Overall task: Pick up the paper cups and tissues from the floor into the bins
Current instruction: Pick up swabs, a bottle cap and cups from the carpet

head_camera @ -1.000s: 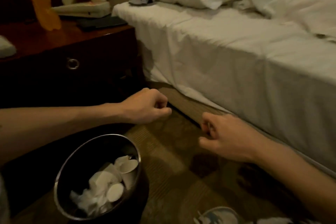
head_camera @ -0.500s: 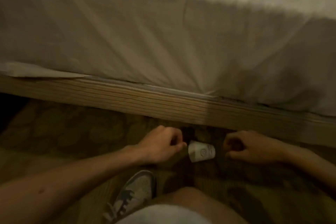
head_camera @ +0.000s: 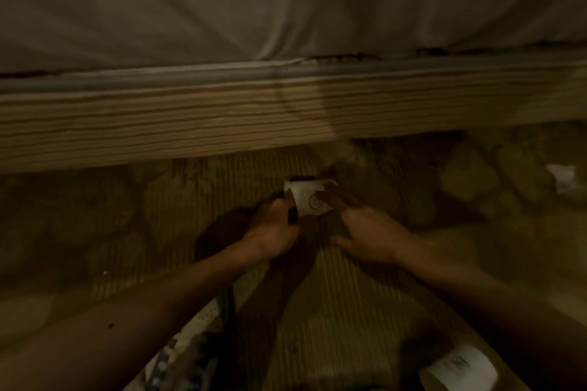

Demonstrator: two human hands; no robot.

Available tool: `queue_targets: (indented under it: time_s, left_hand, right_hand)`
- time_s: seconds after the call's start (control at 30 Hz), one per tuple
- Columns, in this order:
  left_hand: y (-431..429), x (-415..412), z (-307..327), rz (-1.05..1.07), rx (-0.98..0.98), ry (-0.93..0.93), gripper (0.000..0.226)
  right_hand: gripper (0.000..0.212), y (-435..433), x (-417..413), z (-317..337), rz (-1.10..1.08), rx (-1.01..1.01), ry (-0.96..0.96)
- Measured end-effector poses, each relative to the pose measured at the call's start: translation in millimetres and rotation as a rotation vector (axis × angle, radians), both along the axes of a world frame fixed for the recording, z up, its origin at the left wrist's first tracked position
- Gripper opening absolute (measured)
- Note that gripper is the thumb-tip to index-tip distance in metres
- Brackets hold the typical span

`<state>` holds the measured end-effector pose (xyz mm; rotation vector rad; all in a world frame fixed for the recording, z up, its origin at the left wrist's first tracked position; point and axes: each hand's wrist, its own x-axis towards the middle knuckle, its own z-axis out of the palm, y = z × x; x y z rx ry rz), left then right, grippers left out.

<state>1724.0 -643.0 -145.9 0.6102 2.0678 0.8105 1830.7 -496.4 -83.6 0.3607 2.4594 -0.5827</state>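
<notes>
A white paper cup (head_camera: 306, 200) with a round printed mark lies on the patterned carpet just in front of the wooden bed base. My left hand (head_camera: 275, 230) has its fingers curled at the cup's left side and grips it. My right hand (head_camera: 365, 225) lies flat with straight fingers, the fingertips touching the cup's right side. A second paper cup (head_camera: 459, 368) lies on the carpet at the lower right. A crumpled white tissue (head_camera: 563, 178) sits on the floor at the far right. No bin is in view.
The wooden bed base (head_camera: 190, 124) runs across the view with the white sheet (head_camera: 286, 3) hanging above it. My patterned shoe (head_camera: 187, 346) shows at the bottom, left of centre. The carpet (head_camera: 95, 216) spreads to either side.
The view swung from the bin and nightstand down to the floor by the bed. Both hands closed in on the cup; the left now grips it and the right has opened against it.
</notes>
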Motion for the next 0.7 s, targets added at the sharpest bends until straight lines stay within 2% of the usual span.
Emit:
queue_targets:
  time_s: [0.13, 0.2, 0.27, 0.33, 0.43, 0.6, 0.67, 0.7]
  left_hand:
    - [7, 11, -5, -0.109, 0.046, 0.017, 0.032]
    - [10, 15, 0, -0.237, 0.080, 0.022, 0.022]
    - [15, 20, 10, -0.369, 0.100, 0.022, 0.012]
    - [22, 27, 17, -0.412, 0.148, 0.022, 0.019]
    - [30, 40, 25, -0.387, 0.229, -0.007, 0.032]
    - [44, 67, 36, -0.244, 0.314, 0.015, 0.020]
    - [51, 82, 41, -0.097, 0.304, 0.013, 0.021]
    - [54, 90, 43, -0.020, 0.266, -0.013, 0.030]
  right_hand:
    - [0.079, -3, 17, -12, -0.090, 0.088, 0.171]
    - [0.081, -3, 28, -16, -0.143, 0.127, 0.236]
    - [0.083, -4, 41, -22, -0.223, 0.065, 0.242]
    - [0.075, -5, 54, -26, -0.347, -0.082, 0.228]
    - [0.057, -8, 75, -25, -0.558, -0.357, 0.264]
    - [0.028, -10, 105, -20, -0.911, -0.672, 0.317]
    - [0.026, -9, 114, -15, -1.047, -0.748, 0.325]
    - [0.033, -9, 119, -13, -1.103, -0.774, 0.319]
